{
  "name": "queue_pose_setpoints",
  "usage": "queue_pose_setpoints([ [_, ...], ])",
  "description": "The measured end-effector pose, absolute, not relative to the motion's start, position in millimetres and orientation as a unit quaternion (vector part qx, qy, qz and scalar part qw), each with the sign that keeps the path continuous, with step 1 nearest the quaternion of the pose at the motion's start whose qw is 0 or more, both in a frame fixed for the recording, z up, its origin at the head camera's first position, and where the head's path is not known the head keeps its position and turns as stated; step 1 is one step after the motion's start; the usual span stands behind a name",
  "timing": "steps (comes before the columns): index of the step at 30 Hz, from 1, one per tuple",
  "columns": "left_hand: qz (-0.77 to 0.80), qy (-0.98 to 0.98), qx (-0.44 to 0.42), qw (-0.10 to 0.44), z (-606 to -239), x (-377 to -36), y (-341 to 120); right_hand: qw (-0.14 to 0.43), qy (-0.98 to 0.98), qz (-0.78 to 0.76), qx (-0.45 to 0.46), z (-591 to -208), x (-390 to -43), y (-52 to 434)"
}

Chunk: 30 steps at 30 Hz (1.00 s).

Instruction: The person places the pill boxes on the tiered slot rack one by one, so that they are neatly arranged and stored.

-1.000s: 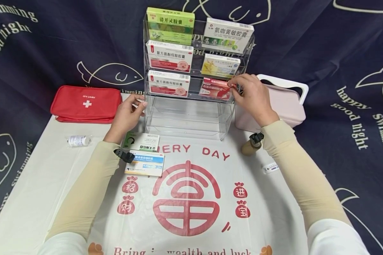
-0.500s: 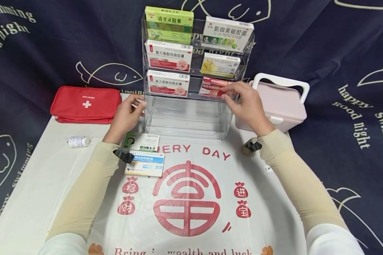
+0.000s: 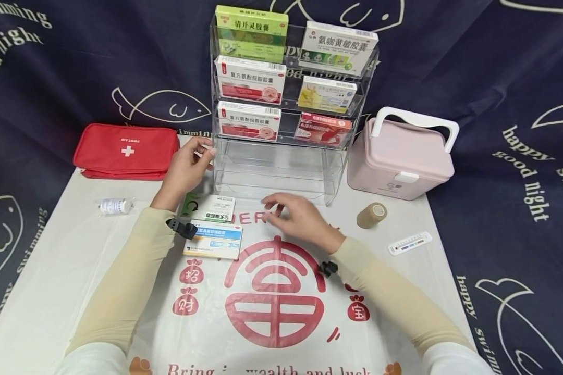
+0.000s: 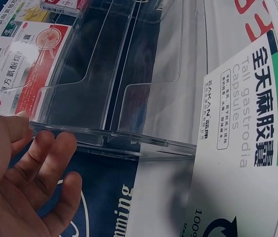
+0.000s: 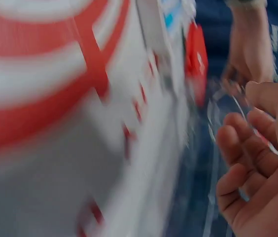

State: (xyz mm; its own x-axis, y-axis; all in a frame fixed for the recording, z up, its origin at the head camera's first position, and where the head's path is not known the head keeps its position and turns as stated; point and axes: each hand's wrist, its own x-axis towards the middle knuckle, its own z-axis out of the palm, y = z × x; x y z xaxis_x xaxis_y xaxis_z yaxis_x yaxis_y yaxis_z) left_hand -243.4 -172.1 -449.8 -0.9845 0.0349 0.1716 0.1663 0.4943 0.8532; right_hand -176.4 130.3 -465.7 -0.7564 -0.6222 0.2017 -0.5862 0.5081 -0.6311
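A clear tiered display rack stands at the back centre with medicine boxes in its upper tiers. My left hand is at its left side, fingers loosely bent and fingertips right at the clear edge, as the left wrist view also shows. Below that hand lie a green and white capsule box and a blue and white box. My right hand hovers in front of the rack's bottom tier, fingers loosely curved around nothing. A red ibuprofen-style box sits in the third tier, right side.
Left of the rack are a red first-aid pouch and a small wrapped bottle. On the right stand a pink lidded case with a white handle, a tan bandage roll and a flat white thermometer strip.
My right hand has left the red box in the third tier and moved down and left to the front of the rack. My left hand has stayed at the rack's side.
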Motion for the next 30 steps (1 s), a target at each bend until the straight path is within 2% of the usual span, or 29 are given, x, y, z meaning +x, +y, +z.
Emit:
queue_pose_setpoints([
  [3, -0.502, -0.861, -0.06, 0.065, -449.1, -242.9, -172.1, 0.069, 0.88, -0.319, -0.344, -478.8, -163.6, 113.7],
  [7, -0.502, -0.861, -0.06, 0.062, -448.8, -242.3, -171.9, 0.094, 0.894, -0.276, -0.339, -491.8, -150.6, 97.9],
  [16, -0.502, -0.86, -0.063, 0.062, -448.6, -242.0, -172.5, 0.099, 0.911, -0.24, -0.322, -507.2, -137.4, 75.5],
  [30, -0.494, -0.864, -0.07, 0.065, -446.7, -240.5, -173.3, 0.09, 0.925, -0.231, -0.287, -512.6, -136.9, 64.2],
])
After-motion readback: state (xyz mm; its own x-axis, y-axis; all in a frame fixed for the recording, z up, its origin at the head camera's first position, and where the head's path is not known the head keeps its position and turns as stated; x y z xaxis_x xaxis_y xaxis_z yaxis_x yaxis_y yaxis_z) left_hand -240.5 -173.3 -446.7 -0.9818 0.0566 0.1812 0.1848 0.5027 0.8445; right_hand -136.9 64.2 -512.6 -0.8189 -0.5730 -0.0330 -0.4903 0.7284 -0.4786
